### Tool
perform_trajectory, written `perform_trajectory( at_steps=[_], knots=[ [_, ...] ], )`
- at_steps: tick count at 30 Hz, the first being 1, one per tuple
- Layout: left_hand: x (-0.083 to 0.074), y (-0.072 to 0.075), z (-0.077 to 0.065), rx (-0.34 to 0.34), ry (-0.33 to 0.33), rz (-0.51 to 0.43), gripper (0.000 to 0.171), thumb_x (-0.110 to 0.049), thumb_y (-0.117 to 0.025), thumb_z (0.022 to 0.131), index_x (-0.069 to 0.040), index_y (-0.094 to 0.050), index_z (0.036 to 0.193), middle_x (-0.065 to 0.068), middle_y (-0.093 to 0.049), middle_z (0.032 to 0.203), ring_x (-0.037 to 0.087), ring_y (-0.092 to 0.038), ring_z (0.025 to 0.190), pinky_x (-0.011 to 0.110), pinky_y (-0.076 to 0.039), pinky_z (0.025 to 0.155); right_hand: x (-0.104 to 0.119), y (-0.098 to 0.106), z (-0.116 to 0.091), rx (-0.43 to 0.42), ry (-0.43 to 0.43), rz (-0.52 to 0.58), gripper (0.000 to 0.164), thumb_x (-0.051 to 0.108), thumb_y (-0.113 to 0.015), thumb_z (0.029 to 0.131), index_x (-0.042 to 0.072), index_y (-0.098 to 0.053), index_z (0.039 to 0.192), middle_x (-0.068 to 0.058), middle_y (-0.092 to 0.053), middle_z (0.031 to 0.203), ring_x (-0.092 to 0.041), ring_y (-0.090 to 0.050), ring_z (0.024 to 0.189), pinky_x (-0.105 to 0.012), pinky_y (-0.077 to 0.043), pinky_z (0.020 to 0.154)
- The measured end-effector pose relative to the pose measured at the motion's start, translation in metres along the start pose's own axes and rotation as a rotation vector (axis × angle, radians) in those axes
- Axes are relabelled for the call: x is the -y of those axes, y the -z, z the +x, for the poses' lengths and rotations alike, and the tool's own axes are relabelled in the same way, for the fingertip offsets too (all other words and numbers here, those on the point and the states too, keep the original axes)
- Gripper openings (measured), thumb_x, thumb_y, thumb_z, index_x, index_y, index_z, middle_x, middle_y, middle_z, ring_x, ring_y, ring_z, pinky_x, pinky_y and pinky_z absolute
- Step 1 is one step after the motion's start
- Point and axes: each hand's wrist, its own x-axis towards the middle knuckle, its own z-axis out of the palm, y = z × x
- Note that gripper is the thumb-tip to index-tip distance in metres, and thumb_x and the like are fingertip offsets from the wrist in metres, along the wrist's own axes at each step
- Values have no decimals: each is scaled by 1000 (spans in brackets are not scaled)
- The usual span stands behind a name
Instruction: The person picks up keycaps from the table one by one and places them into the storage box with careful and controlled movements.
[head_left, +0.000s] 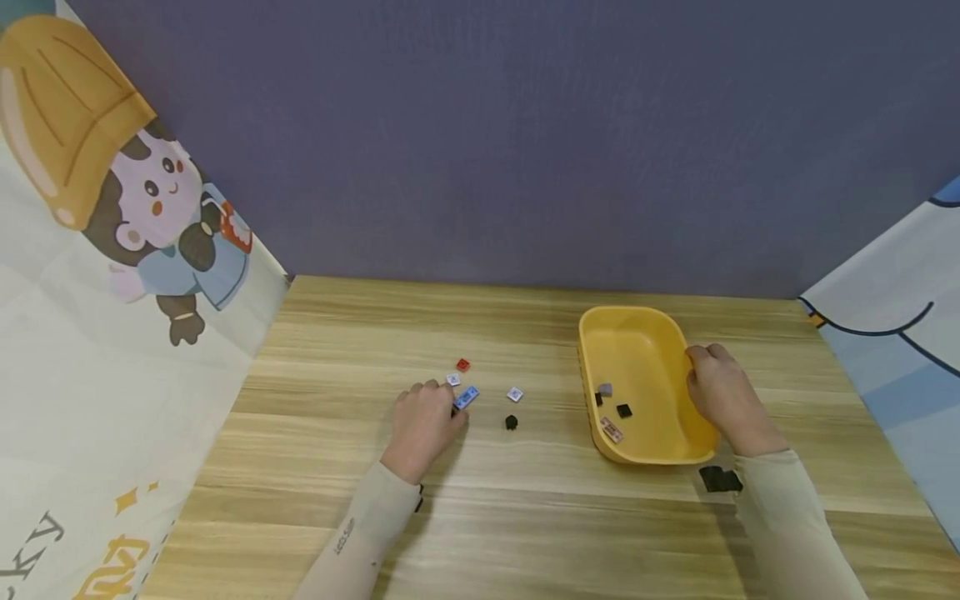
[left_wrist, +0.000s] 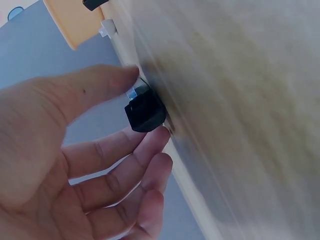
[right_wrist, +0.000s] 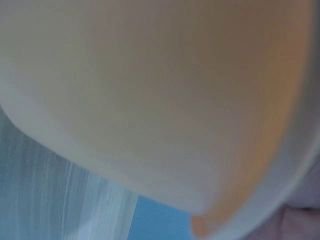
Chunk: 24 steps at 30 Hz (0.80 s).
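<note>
On the worktop (head_left: 300, 350), left of its middle, the left hand (head_left: 427, 423) is holding a small black block (left_wrist: 145, 111) between thumb and fingers, though how firmly is staying hard to tell; a flat blue tile (head_left: 467, 397) is lying against it, pointing toward the back right corner. Both are looking like hard, smooth plastic, so probably light, stiff, a little slippery and hard to break; their side edges are offering the best hold for fingertips. Just behind, a square white tile (head_left: 453, 379) and a red tile (head_left: 462, 365) are lying flat, probably awkward to lift except by their thin rims. Farther right, a rough-outlined black piece (head_left: 512, 422) is sitting in front of another white tile (head_left: 514, 394). Toward the right edge, a yellow tray (head_left: 637, 333), smooth, round-cornered and probably slightly flexible, is carrying a grey piece (head_left: 605, 389), a pinkish strip (head_left: 611, 430) and a black square (head_left: 624, 411) along its left side. The right hand (head_left: 727, 400) is gripping the tray's right rim, a sensible place for steadying something so light.
</note>
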Motion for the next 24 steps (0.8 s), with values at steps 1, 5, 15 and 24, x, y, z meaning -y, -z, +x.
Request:
perform_trajectory(
  at_steps=[1,5,15,24],
  knots=[
    [0,0,0,-2,-3,10,28,-27,-81,83,-10,-63,71,0,-51,65,16,-45,54,32,-43,51,0,0,0,3,-3,2,26,-12,-53,88,-21,-55,112,-34,-52,95,-47,-55,86,-58,-50,71],
    [0,0,2,-29,-16,48,22,-22,-79,83,-7,-66,73,1,-53,64,16,-46,54,33,-44,51,1,1,1,17,-14,6,26,-11,-52,89,-21,-55,113,-34,-52,96,-47,-55,87,-58,-50,72],
    [-1,5,1,-48,-19,7,19,-18,-77,84,-7,-68,73,0,-53,64,15,-45,54,32,-44,52,1,2,1,31,-28,2,26,-11,-52,89,-21,-54,113,-34,-52,96,-47,-55,87,-58,-50,72],
    [-14,27,7,-123,-111,-28,17,-19,-78,84,-10,-68,74,-4,-53,64,13,-44,54,29,-41,51,-1,0,1,-2,-1,-4,25,-11,-53,87,-21,-56,110,-33,-53,93,-46,-55,85,-57,-50,70]
  ],
)
